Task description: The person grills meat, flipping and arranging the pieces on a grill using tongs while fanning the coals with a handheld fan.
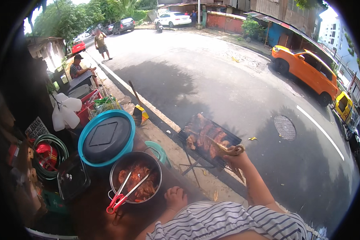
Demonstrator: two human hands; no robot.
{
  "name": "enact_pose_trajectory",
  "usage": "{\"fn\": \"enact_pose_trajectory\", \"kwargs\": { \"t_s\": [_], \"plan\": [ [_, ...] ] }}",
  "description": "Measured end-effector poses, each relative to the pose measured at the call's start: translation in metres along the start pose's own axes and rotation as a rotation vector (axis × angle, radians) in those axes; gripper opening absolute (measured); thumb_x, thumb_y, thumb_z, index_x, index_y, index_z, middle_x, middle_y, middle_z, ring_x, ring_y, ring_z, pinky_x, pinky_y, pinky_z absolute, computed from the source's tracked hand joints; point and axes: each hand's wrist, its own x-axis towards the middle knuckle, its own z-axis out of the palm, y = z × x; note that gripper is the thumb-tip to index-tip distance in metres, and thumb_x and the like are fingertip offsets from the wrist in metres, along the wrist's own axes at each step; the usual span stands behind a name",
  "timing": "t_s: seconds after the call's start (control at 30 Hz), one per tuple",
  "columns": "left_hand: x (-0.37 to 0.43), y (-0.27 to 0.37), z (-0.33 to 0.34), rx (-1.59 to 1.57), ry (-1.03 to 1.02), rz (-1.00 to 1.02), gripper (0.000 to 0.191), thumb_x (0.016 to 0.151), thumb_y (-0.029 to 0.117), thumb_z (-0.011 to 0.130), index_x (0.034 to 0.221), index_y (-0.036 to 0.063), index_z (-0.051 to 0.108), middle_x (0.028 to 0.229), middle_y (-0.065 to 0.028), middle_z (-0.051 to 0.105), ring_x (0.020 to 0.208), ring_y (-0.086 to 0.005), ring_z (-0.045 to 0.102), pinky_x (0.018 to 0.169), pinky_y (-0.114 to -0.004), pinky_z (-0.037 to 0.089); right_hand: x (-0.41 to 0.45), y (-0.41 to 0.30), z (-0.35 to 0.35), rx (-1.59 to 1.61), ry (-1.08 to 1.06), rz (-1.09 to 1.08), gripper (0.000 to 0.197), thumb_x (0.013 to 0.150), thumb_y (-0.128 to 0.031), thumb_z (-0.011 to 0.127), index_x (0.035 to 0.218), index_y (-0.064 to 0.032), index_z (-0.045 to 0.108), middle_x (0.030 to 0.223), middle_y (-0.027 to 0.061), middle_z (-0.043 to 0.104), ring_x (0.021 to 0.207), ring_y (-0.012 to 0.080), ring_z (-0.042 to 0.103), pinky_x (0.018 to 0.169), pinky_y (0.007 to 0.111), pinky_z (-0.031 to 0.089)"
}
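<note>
My right hand point(234, 159) grips a woven hand fan point(223, 148), held over the near side of a charcoal grill point(236, 138). Pieces of meat point(208, 135) lie across the grill, with thin smoke over them. My left hand point(176, 198) rests on the dark table point(91, 210), its fingers bent, with nothing seen in it. Left of that hand stands a metal pot point(160, 177) of meat in red sauce point(138, 177). Metal tongs with red handles point(117, 204) lie across the pot, their tips in the meat.
A blue basin point(81, 147) with a dark lid stands behind the pot, near a green basket point(157, 148) and a glass lid point(73, 180). A coiled hose point(64, 150) is at left. One person sits by the curb; another stands on the road. An orange car point(306, 72) is parked across it.
</note>
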Motion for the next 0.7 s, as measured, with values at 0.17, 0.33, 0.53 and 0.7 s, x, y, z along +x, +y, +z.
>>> {"fn": "enact_pose_trajectory", "kwargs": {
  "t_s": [0.17,0.33,0.53,0.7],
  "plan": [
    [0.003,0.007,0.001,0.002,0.028,0.031,0.029,0.073,0.027,0.075,0.098,0.0143,0.068,0.117,-0.0061,0.060,0.114,-0.0329,0.050,0.093,-0.052,0.039,-0.006,0.002,-0.016,0.697,-0.103,0.055,0.032,0.082,-0.013,0.083,0.110,-0.0052,0.068,0.096,0.0020,0.069,0.086,0.0123,0.064,0.075,0.033,0.052],
    [0.002,0.009,0.000,0.010,0.006,0.044,0.029,0.073,0.026,0.075,0.099,0.0136,0.068,0.117,-0.0072,0.059,0.114,-0.0335,0.050,0.093,-0.052,0.039,-0.025,-0.003,-0.009,0.196,-0.194,0.013,0.037,0.078,-0.015,0.085,0.111,-0.0060,0.070,0.099,0.0004,0.071,0.091,0.0134,0.065,0.081,0.032,0.052],
    [-0.004,0.012,-0.006,0.054,0.035,0.034,0.031,0.074,0.025,0.074,0.101,0.0116,0.066,0.119,-0.0091,0.058,0.116,-0.0341,0.049,0.094,-0.053,0.038,-0.017,-0.003,-0.009,0.115,0.043,0.072,0.034,0.080,-0.013,0.084,0.110,-0.0057,0.067,0.098,0.0009,0.070,0.089,0.0110,0.063,0.079,0.033,0.052],
    [-0.001,0.008,-0.006,0.013,0.017,0.011,0.031,0.076,0.025,0.073,0.103,0.0114,0.067,0.119,-0.0092,0.058,0.117,-0.0340,0.049,0.095,-0.052,0.038,-0.037,-0.029,-0.003,0.647,-0.222,0.022,0.022,0.081,-0.010,0.081,0.098,-0.0066,0.069,0.093,0.0011,0.069,0.088,0.0108,0.064,0.077,0.032,0.052]
  ]
}}
